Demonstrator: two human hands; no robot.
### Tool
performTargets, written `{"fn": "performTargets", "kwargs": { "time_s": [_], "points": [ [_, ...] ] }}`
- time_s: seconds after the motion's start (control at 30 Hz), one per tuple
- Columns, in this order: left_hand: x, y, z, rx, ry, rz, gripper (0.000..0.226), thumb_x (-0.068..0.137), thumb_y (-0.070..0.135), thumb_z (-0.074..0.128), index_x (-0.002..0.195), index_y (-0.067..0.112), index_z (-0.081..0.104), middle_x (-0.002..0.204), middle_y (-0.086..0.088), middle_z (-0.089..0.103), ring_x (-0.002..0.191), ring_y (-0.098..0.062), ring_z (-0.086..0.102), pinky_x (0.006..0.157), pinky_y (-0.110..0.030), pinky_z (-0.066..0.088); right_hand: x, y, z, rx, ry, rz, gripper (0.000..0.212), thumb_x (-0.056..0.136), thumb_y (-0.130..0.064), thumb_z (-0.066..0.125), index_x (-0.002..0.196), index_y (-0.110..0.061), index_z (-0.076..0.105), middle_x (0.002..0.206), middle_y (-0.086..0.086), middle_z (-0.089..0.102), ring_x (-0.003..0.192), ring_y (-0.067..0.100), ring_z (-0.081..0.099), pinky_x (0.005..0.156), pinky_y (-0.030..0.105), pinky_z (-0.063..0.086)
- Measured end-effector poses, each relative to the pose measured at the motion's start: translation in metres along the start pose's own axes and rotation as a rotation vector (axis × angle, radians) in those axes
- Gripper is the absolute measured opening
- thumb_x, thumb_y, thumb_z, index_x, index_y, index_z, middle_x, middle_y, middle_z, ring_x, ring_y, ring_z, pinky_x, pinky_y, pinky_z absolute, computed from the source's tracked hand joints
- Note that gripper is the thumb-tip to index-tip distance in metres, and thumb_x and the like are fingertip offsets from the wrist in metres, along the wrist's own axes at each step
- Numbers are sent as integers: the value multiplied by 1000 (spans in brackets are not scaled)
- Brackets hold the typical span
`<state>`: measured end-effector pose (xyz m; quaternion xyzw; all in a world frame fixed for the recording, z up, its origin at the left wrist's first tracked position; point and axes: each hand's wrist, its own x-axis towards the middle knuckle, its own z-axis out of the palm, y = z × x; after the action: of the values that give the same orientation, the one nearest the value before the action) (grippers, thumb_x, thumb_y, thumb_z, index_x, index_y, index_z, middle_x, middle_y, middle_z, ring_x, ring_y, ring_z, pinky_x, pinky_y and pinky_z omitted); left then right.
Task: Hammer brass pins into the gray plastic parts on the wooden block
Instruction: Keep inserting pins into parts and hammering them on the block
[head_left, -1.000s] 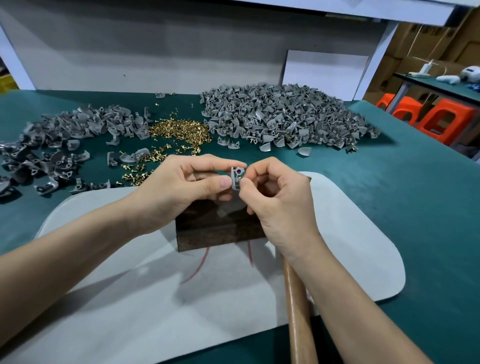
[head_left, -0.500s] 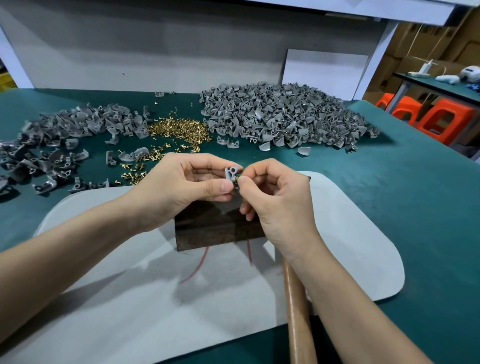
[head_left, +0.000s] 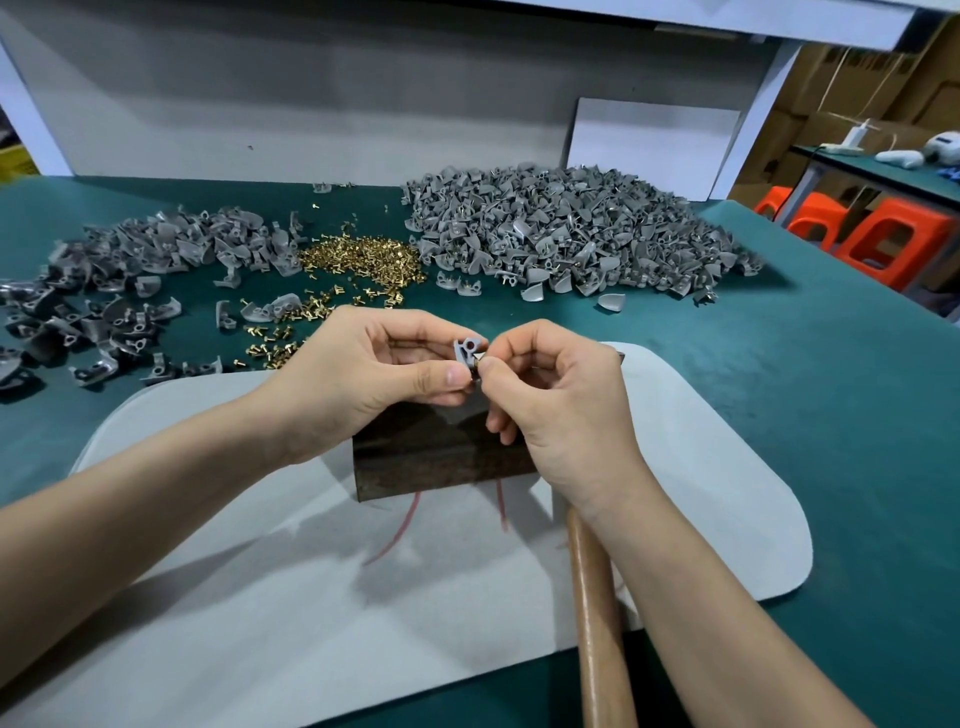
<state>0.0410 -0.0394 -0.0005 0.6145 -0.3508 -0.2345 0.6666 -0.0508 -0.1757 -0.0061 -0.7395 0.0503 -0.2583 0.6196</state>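
My left hand (head_left: 374, 371) pinches a small gray plastic part (head_left: 466, 352) between thumb and fingers, held in the air above the dark wooden block (head_left: 441, 457). My right hand (head_left: 558, 400) pinches a brass pin (head_left: 479, 359) against the part's right side; the pin is mostly hidden by my fingertips. A hammer's wooden handle (head_left: 597, 623) lies under my right forearm, its head hidden. A heap of brass pins (head_left: 363, 260) lies on the green table beyond my hands.
A big pile of gray parts (head_left: 571, 239) sits at the back right, a looser spread of gray parts (head_left: 130, 270) at the left. The block stands on a pale mat (head_left: 311, 597) over the green table (head_left: 831, 364). Orange stools (head_left: 883, 239) stand beyond the table's right edge.
Both hands stayed together over the block with small finger shifts. The part dropped slightly and turned between my fingers as my right fingertips closed in on it.
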Motion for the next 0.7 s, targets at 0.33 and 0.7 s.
{"fn": "performTargets", "kwargs": {
  "time_s": [0.33,0.7],
  "points": [
    [-2,2,4,31,13,-20,31,65,3,67,95,6,70,79,-3,75,70,-9,70,66,-16,55,1,0,-2,-47,-22,18,25,79,-1,66,62,-18,60,47,-7,53,38,7,49,38,18,39],
    [-2,3,6,100,6,-26,35,66,5,67,100,7,69,79,-4,75,69,-8,70,68,-14,55,4,2,-4,-129,-46,12,27,76,-2,67,59,-21,60,47,-7,54,37,6,49,38,16,37]
  ]
}}
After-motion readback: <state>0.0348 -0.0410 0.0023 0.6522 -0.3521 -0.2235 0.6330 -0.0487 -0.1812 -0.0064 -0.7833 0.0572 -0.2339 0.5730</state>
